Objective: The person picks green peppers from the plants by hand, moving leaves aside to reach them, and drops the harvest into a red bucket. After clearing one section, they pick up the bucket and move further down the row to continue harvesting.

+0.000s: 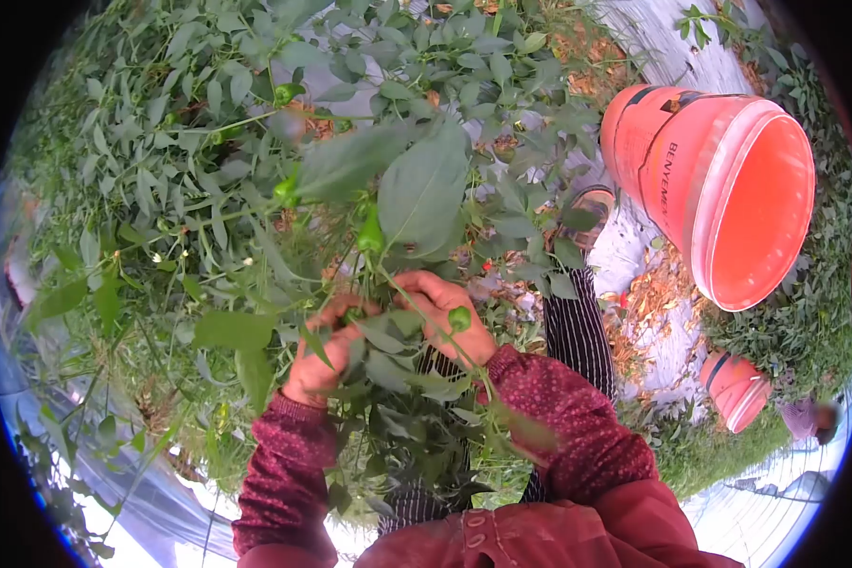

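Among the leaves of a pepper plant, both of my hands work close together at the middle of the view. My left hand has its fingers curled around a small green pepper, partly covered by leaves. The fingers of my right hand are bent inward beside a thin stem, and what they hold is hidden. Another green pepper hangs in front of the right hand. Just above the hands hangs a larger green pepper, with one more pepper up and to the left.
A large red bucket is at the upper right, its open mouth towards the lower right. Farther off is a smaller-looking red bucket. Pale ground sheeting and dry leaves lie between rows of plants. A shoe shows near the large bucket.
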Action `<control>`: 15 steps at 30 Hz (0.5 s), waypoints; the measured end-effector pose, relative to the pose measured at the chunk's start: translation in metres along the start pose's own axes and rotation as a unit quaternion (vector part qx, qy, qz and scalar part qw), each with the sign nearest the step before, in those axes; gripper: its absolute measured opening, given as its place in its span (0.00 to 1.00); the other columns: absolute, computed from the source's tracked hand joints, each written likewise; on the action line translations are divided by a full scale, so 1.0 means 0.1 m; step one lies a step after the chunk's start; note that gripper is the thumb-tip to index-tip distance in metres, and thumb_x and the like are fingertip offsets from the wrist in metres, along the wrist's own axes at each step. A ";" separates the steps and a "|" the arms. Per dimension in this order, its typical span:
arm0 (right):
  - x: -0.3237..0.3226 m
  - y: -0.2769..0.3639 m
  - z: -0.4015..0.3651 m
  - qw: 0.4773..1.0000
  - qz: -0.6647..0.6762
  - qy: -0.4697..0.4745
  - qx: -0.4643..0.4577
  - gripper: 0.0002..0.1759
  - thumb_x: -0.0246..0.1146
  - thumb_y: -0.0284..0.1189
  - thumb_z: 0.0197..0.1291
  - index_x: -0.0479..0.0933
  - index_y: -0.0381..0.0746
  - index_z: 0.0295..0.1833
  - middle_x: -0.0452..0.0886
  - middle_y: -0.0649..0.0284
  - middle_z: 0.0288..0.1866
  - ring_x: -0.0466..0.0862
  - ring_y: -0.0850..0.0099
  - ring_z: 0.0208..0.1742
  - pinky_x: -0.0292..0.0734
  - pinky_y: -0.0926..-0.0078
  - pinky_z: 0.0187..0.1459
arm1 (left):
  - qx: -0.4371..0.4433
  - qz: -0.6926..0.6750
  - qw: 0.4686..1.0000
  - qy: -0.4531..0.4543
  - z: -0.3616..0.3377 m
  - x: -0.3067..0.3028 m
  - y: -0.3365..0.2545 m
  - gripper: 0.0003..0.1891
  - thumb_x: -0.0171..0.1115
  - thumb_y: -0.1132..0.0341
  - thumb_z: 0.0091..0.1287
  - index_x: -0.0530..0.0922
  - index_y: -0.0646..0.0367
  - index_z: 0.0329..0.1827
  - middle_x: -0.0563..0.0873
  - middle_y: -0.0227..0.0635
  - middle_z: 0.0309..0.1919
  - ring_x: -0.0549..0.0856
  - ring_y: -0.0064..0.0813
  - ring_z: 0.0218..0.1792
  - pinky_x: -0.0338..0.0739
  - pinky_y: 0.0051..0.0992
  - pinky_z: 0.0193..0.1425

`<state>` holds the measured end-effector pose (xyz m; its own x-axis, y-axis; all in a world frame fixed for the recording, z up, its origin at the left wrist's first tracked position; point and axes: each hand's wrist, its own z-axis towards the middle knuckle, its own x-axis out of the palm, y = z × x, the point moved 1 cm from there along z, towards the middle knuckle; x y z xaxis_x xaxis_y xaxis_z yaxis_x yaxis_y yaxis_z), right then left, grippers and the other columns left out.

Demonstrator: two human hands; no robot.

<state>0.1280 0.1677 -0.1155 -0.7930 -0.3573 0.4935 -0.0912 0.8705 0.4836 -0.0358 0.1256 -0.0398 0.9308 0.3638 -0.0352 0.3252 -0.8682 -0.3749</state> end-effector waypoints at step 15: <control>0.11 -0.06 0.07 0.996 -0.072 0.038 0.025 0.16 0.57 0.37 0.59 0.75 0.40 0.48 0.81 0.55 0.39 0.82 0.61 0.40 0.74 0.68 0.43 | 0.097 0.227 0.962 0.118 -0.05 0.03 0.02 0.16 0.63 0.65 0.62 0.77 0.61 0.50 0.83 0.30 0.37 0.80 0.22 0.39 0.75 0.25 0.43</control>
<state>0.1153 0.1611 -0.1177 -0.7221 -0.5019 0.4762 -0.2311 0.8237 0.5177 -0.0315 0.1237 -0.0360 0.9891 -0.1436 -0.0338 -0.1391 -0.8316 -0.5376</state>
